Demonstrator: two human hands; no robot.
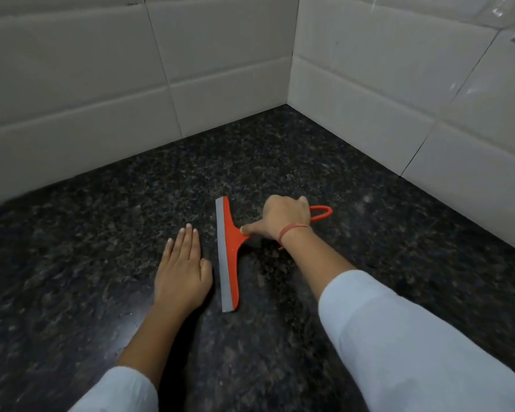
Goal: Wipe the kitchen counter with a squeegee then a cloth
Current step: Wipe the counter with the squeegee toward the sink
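Both hands were on the dark granite counter — right hand closed around the orange squeegee handle, blade down; left hand flat, fingers spread, just beside the blade.

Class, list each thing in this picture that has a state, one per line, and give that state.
Squeegee: blade on the counter, handle gripped.
Right hand: closed around the squeegee handle.
Left hand: open, flat on the counter.
Counter: bare dark stone.
Cloth: not in view.
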